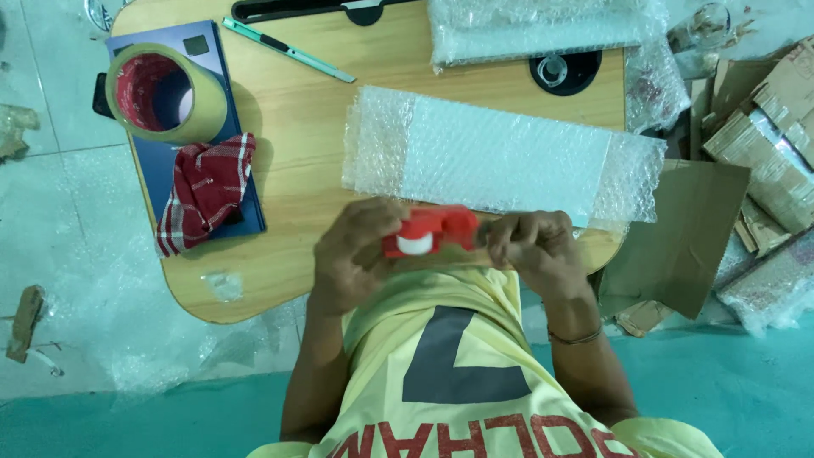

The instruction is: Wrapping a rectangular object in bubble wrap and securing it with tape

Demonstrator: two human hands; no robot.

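Left hand (352,254) and right hand (530,246) both closed around red tape dispenser (428,231), held just above near edge of wooden counter (297,127). Bubble wrap sheet (500,157) flat just beyond. Tape roll (165,93), checked cloth (206,191), utility knife (288,51) further left.

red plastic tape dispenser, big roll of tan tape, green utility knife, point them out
red plastic tape dispenser (434,229), head view, on its red body
big roll of tan tape (208,106), head view, on its outer band
green utility knife (288,51), head view, mid-handle
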